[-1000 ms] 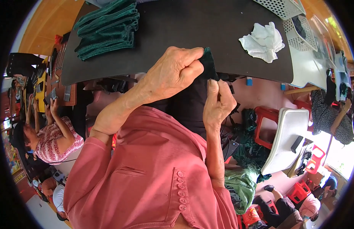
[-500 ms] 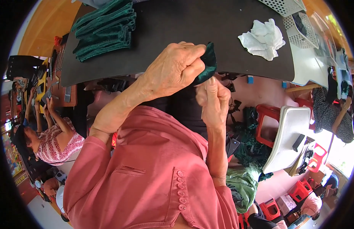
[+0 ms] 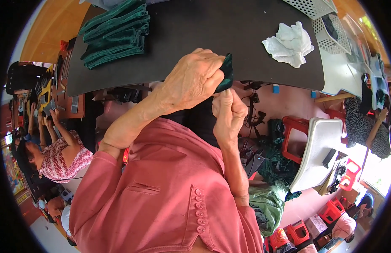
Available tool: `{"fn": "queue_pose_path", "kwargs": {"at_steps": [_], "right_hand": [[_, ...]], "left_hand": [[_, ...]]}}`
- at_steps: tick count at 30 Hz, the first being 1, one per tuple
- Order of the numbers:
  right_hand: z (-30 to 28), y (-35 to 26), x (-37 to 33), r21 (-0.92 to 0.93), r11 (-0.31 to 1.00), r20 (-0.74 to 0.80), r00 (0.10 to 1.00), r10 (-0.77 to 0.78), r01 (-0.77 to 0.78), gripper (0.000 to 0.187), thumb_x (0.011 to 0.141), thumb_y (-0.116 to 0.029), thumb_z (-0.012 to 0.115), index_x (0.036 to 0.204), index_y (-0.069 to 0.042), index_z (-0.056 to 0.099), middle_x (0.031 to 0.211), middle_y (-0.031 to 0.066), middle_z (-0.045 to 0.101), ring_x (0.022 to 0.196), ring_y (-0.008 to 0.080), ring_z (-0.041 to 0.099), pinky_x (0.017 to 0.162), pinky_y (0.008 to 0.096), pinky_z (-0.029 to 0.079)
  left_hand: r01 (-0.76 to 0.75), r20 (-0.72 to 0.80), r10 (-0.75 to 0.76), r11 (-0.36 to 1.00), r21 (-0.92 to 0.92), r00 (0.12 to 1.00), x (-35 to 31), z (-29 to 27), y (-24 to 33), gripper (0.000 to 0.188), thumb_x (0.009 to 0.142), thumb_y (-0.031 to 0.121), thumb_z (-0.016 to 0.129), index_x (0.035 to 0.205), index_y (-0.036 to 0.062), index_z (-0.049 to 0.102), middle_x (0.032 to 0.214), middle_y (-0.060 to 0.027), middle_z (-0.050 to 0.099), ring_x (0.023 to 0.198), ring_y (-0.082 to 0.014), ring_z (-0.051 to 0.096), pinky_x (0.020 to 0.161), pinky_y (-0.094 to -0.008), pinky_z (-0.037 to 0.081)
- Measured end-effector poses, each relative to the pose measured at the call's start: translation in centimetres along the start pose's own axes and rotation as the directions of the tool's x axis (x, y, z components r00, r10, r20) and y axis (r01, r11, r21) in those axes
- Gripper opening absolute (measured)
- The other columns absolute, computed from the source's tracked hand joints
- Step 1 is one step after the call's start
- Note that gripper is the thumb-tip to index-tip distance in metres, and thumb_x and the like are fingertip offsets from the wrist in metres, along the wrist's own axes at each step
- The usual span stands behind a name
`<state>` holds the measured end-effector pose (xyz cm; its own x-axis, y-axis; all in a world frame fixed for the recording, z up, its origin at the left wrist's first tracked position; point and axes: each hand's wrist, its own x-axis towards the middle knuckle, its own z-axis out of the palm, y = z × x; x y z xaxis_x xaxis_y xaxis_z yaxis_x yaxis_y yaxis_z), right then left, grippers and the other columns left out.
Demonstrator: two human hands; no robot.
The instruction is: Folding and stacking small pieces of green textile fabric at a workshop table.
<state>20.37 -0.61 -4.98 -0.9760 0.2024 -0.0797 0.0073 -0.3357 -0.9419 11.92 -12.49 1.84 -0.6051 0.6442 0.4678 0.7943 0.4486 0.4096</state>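
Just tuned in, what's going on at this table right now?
A person in a pink shirt holds a small dark green cloth at the near edge of the black table: left hand gripping it, right hand pinching just below. A stack of folded green cloths and a crumpled white cloth lie on the table.

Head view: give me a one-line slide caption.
Left hand and right hand pinch a dark green cloth at the black table edge.

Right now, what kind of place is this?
Likely a shared textile workshop: a stack of folded dark green cloths on a black worktable, white perforated plastic baskets, and other people working at neighbouring tables.
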Motion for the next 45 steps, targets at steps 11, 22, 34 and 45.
{"fn": "queue_pose_path", "kwargs": {"at_steps": [11, 22, 34, 45], "right_hand": [[0.0, 0.2, -0.1, -0.496, 0.832, -0.089, 0.938, -0.334, 0.249, 0.024, 0.093, -0.018, 0.055, 0.085, 0.003, 0.062, 0.063, -0.0009, 0.049, 0.059, 0.0063, 0.042, 0.054, 0.0218, 0.034], [0.8, 0.5, -1.3, -0.379, 0.888, -0.098, 0.943, -0.320, 0.262, 0.026, 0.095, -0.018, 0.052, 0.080, 0.002, 0.060, 0.058, -0.0013, 0.043, 0.050, 0.0062, 0.038, 0.045, 0.0214, 0.030], [1.3, 0.5, -1.4, -0.249, 0.949, -0.170, 0.956, -0.238, 0.192, 0.027, 0.096, -0.019, 0.049, 0.077, 0.000, 0.055, 0.058, -0.0031, 0.043, 0.050, 0.0049, 0.035, 0.045, 0.0205, 0.027], [1.2, 0.4, -1.3, -0.608, 0.706, -0.101, 0.847, -0.522, 0.363, 0.012, 0.088, -0.005, 0.057, 0.080, 0.004, 0.057, 0.064, 0.0069, 0.050, 0.056, 0.0143, 0.044, 0.050, 0.0266, 0.034]], "left_hand": [[0.412, 0.210, -0.438, 0.440, -0.798, 0.874, -0.5, -0.3, 1.2, 0.028, 0.088, 0.016, 0.041, 0.101, -0.0017, 0.060, 0.095, -0.0057, 0.063, 0.086, -0.0131, 0.055, 0.084, -0.0252, 0.042], [0.283, 0.065, -0.305, 0.756, -0.590, 0.950, -0.4, 0.0, 1.1, 0.052, 0.076, -0.003, 0.038, 0.127, 0.0036, 0.045, 0.092, -0.0083, 0.066, 0.073, -0.0112, 0.058, 0.072, -0.0244, 0.046], [0.161, -0.144, -0.287, 0.813, -0.560, 0.947, -0.6, 1.2, 1.0, 0.052, 0.075, -0.007, 0.040, 0.126, 0.0004, 0.044, 0.098, -0.0107, 0.061, 0.075, -0.0153, 0.059, 0.064, -0.0249, 0.049], [0.285, -0.063, -0.389, 0.767, -0.574, 0.919, -1.0, -0.4, 1.6, 0.022, 0.083, 0.007, 0.053, 0.103, -0.0009, 0.057, 0.073, -0.0037, 0.055, 0.060, -0.0081, 0.049, 0.056, -0.0219, 0.040]]}}
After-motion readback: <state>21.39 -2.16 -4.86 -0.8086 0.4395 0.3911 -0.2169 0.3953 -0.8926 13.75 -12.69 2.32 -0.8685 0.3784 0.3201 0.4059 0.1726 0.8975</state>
